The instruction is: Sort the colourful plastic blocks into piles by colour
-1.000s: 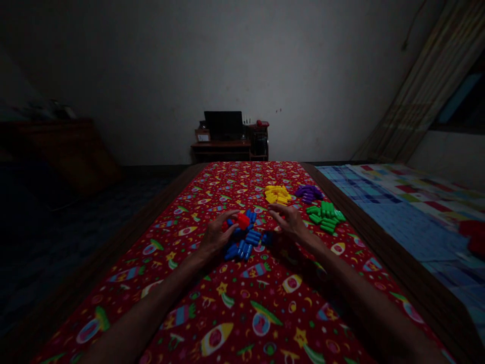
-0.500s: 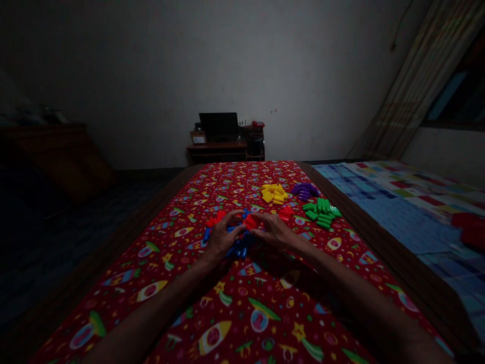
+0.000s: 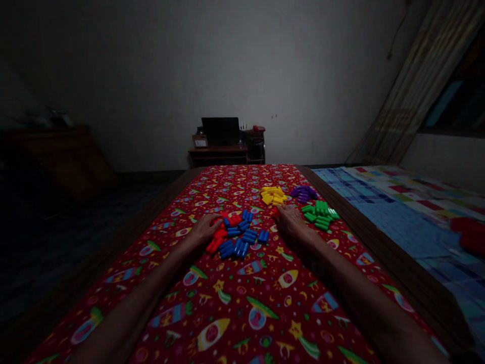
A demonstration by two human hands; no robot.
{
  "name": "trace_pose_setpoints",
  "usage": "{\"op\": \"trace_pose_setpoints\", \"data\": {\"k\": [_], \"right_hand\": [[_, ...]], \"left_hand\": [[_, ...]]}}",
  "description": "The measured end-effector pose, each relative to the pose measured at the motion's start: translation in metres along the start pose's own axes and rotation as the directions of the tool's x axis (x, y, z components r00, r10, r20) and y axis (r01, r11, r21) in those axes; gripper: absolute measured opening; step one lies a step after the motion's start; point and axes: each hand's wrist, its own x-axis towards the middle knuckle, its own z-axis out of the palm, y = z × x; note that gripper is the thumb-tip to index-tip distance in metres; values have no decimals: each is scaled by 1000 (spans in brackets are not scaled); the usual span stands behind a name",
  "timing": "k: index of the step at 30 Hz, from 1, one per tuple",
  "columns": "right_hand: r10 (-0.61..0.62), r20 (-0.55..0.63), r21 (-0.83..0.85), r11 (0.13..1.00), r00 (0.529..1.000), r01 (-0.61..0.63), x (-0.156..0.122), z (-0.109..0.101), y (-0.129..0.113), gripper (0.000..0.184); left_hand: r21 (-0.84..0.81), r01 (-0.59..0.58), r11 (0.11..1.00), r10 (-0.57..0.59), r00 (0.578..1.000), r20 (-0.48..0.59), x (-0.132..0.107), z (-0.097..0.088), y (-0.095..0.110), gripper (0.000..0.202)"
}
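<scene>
My left hand (image 3: 204, 228) is at the left side of a mixed pile, its fingers curled and pinched at a red plastic piece (image 3: 217, 220). More red plastic pieces (image 3: 215, 243) lie just below its fingertips. Blue plastic pieces (image 3: 250, 236), short and ribbed, spread over the middle of the cloth. To the right, my right hand (image 3: 291, 221) rests low over the cloth with its fingers closed on red plastic (image 3: 276, 213), mostly covered by the hand. Just beyond those fingertips sits a heap of yellow pieces (image 3: 273, 194).
Purple pieces (image 3: 303, 193) and green pieces (image 3: 321, 215) form separate heaps at the right. A red patterned cloth (image 3: 227, 298) covers the long surface, which has dark brown sides. A bed (image 3: 401, 217) adjoins on the right. A desk with a monitor (image 3: 220, 129) stands at the far wall.
My hands have parted from over the blue pile: the left moved left to the red pieces, the right moved right, near the yellow heap. The blue pieces are now uncovered.
</scene>
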Motion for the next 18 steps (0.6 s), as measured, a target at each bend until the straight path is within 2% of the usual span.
{"op": "trace_pose_setpoints", "data": {"k": [4,8,12,15,18], "right_hand": [[-14,11,-11,1000,1000,14,-1,-6,0,45],[-46,-43,15,999,998,47,-2,-10,3,34],[-16,-141,62,998,990,25,1,-16,7,28],[36,-174,177,984,984,-5,6,-28,2,29],[-22,-186,416,904,982,99,8,-41,-18,31]], "left_hand": [[-126,49,991,-48,999,11,-1,-3,7,48],[-320,90,943,-93,996,7,-3,-7,10,51],[-510,62,858,-124,988,-89,-6,-16,12,58],[-542,16,840,-130,976,-173,-7,-20,23,60],[-586,23,810,-152,973,-172,-10,-17,45,64]]}}
